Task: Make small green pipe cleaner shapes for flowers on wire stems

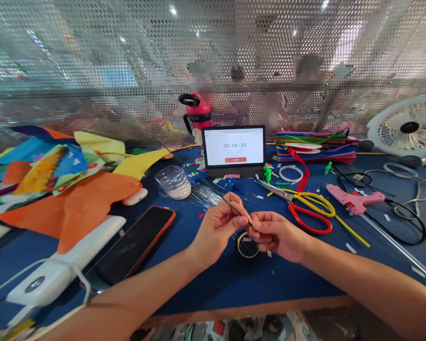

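Observation:
A thin dark green stem-like strip (230,205) runs between my two hands above the middle of the table. My left hand (217,228) pinches it between thumb and fingers. The fingertips of my right hand (277,232) are closed on its lower end, right against the left fingertips. What sits exactly at the pinch is too small to make out. Just below the hands lies a roll of tape (247,255), partly hidden by the right fingers. Behind the left hand, a bundle of thin clear or silvery strands (203,193) spreads over the blue tabletop.
Scissors (310,228) with red and yellow handles and a pink glue gun (357,200) lie right. A tablet (234,149) stands behind, near a clear cup (173,182). Left are a phone (135,246), a white power strip (67,260) and orange felt (71,203). A fan (408,125) stands far right.

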### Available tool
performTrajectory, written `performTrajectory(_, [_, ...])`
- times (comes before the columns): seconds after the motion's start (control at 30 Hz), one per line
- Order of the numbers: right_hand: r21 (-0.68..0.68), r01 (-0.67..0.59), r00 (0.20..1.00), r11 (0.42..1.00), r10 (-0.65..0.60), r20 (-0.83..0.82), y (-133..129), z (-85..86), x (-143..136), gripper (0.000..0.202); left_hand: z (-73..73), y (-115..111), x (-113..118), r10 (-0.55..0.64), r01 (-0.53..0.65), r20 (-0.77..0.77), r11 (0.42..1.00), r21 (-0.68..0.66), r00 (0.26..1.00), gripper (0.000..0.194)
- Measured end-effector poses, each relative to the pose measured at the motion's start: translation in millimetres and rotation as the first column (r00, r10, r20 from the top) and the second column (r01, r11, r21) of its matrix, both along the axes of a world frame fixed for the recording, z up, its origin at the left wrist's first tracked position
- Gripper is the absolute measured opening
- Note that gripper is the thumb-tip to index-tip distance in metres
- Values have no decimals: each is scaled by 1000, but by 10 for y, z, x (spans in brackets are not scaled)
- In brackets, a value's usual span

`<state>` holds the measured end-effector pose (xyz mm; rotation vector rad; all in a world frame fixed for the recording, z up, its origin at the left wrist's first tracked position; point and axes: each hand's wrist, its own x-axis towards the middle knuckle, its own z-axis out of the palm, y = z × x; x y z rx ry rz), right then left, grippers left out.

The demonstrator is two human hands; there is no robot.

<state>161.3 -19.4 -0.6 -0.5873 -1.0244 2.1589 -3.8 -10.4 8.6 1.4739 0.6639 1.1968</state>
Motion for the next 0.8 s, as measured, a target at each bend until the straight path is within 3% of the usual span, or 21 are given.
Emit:
performTrajectory(0.1, [58, 6, 1000, 998, -5, -10, -14, 7, 6, 32, 0, -3, -10, -51, 51, 6, 998, 21, 999, 9])
performTrajectory(0.23, [283, 145, 985, 948, -166, 53, -34, 12, 2, 32, 10, -6, -5, -19, 20, -22, 1000, 5, 1000, 8])
performTrajectory(0.4, [670, 225, 861, 708, -466, 203, -44, -9, 27, 25, 14, 9, 7, 80, -81, -134, 997, -3, 988, 13])
performTrajectory(0.47, [723, 213, 813, 657, -530, 242, -45, -17, 30, 23, 8, 16, 6, 104, -101, -163, 995, 26, 981, 12])
performTrajectory(0.53, [670, 209, 832, 713, -490, 261, -40, -19, 22, 23, 0, 19, 3, 119, -112, -170, 992, 55, 978, 11])
performTrajectory(0.67, [314, 158, 961, 936, -219, 169, -10, -12, -2, 28, -4, 14, -3, 116, -106, -142, 991, 79, 983, 12])
performTrajectory(0.8, [100, 22, 998, 995, -27, 54, 14, -21, 4, 28, 11, -1, -8, 46, -41, -80, 997, 65, 996, 14])
